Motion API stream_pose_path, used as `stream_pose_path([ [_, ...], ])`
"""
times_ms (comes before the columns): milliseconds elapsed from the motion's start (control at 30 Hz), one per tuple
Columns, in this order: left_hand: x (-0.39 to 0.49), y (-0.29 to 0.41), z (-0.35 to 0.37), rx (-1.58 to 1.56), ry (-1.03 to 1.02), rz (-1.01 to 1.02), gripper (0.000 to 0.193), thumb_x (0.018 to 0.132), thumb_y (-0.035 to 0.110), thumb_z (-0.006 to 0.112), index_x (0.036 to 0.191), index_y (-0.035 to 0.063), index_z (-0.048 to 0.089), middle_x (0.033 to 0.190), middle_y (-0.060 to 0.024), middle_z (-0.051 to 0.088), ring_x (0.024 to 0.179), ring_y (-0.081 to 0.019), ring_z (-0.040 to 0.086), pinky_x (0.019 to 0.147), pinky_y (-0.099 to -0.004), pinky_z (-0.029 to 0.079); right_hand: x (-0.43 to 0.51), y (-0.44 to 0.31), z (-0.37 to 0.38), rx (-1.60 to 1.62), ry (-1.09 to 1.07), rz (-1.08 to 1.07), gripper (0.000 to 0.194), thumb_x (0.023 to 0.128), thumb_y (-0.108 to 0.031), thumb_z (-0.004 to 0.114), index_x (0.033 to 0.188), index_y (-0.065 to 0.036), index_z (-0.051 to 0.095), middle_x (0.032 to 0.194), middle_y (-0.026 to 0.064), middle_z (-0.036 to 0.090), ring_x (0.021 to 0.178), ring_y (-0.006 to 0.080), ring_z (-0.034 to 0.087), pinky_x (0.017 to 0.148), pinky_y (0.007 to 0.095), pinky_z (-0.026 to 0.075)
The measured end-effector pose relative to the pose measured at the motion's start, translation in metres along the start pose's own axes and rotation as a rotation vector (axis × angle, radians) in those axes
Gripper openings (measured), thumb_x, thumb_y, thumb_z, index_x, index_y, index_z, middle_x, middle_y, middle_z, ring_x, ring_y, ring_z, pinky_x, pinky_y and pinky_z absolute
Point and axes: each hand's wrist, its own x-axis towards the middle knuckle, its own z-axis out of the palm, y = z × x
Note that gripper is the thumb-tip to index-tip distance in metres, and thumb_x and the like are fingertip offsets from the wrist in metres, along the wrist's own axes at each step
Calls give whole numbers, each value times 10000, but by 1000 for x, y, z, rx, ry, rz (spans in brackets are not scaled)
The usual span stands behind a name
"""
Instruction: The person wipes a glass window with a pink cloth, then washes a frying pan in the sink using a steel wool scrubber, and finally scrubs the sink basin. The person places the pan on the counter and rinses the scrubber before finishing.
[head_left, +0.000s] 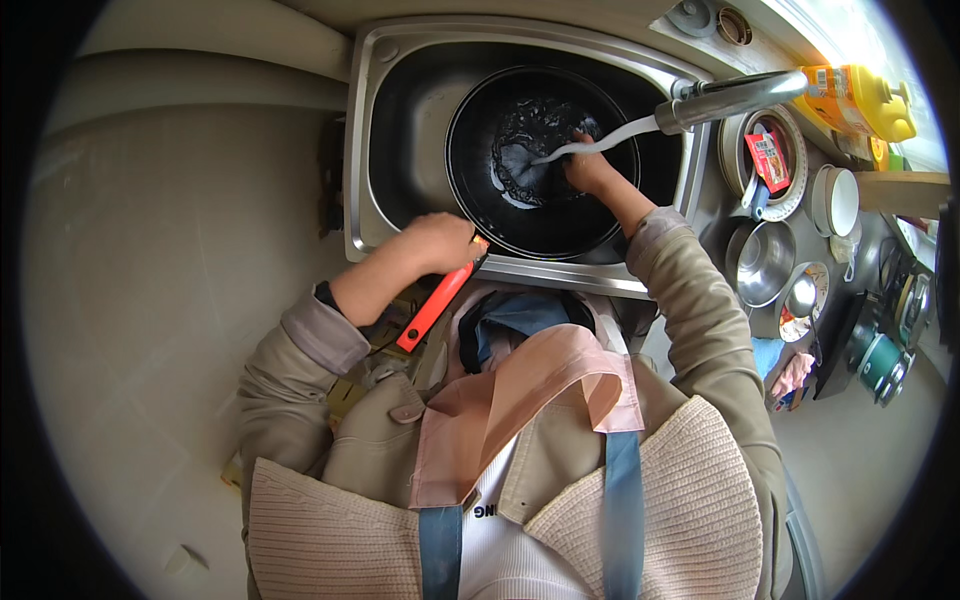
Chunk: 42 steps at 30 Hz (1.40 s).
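Note:
A black wok (480, 202) with water swirling in it sits in a stainless steel sink (424, 127). My left hand (441, 241) is closed around the upper part of its red-orange handle (437, 309), which extends over the sink's front edge. My right hand (589, 166) reaches into the wok, at its right side. A stream of water (626, 135) runs from the metal faucet (720, 101), passes by that hand and splashes into the middle of the wok. The right fingers are mostly hidden, so whether they hold anything is unclear.
To the right of the sink stand stacked plates (731, 161) with a red packet (768, 161), a steel bowl (761, 262), a ladle (801, 295) and white bowls (841, 202). A yellow jug (874, 101) is by the window. A teal-green pot (881, 364) lies farther right.

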Motion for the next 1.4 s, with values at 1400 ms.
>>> stream_pose_path([
  [1400,109,-25,-16,-623,294,13,675,958,445,306,1347,-106,318,1438,-259,281,1378,-311,219,1125,-336,175,-59,-24,-17,-357,-563,-404,342,772,-59,469,1072,-45,633,1154,153,597,1073,285,577,896,357,469],
])
